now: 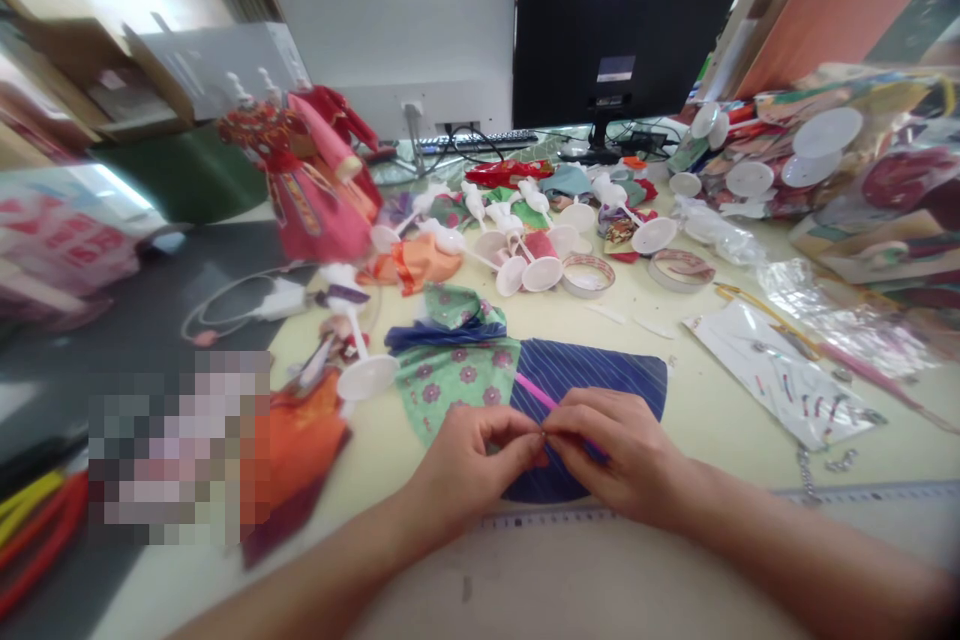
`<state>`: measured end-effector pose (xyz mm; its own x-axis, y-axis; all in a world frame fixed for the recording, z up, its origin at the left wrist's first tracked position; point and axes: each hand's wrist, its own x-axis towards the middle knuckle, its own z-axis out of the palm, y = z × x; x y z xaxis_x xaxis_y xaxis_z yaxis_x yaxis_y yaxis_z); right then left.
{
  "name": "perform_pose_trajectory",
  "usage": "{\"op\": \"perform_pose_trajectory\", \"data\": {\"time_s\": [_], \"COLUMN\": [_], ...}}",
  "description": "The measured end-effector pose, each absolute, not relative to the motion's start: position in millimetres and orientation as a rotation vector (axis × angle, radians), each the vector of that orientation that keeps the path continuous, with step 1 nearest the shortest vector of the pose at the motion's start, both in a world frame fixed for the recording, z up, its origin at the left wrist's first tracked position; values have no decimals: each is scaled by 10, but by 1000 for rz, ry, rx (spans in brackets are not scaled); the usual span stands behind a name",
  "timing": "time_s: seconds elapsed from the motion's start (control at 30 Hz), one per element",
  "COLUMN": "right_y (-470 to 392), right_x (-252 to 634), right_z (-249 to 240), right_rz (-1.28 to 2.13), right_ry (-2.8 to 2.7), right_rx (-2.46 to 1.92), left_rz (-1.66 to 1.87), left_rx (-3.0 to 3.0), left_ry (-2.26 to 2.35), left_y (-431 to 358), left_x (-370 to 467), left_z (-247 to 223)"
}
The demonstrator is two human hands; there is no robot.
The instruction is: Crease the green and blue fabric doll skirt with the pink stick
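My left hand (472,455) is closed in a pinch, thumb and forefinger together, on something too small to make out. Its fingertips meet those of my right hand (619,450), which also pinches. A thin pink stick (534,390) runs beneath the right fingers and appears held in them; its kind is unclear. Under both hands lies a small doll-sized garment, with a blue striped skirt (622,370) and a green flowered panel (461,375). The hands partly hide the skirt's lower part.
White doll stands (540,272) and small clothes lie behind the garment, near tape rolls (589,275). An orange garment (307,450) lies left, with red-handled scissors (45,530) beyond. A bead-like trim card (784,375) lies right. A ruler (885,495) edges the front. Monitors (637,30) stand behind.
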<state>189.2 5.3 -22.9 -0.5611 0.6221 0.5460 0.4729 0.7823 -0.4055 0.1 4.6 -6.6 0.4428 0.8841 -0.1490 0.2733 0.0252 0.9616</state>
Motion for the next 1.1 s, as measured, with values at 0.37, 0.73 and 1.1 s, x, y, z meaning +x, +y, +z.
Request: {"op": "perform_pose_trajectory", "data": {"time_s": [0.37, 0.73, 1.1], "right_y": [16, 25, 26], "right_x": [1879, 1896, 1915], "right_z": [-205, -189, -163], "right_rz": [311, 321, 295], "right_ry": [-2266, -2235, -2251], "right_rx": [-779, -786, -786], "left_rz": [662, 639, 636], "left_rx": [1358, 1284, 1202], "left_ry": [1014, 920, 902], "left_y": [56, 65, 62], "left_x": [-9, -21, -29], "left_z": [-141, -82, -69]}}
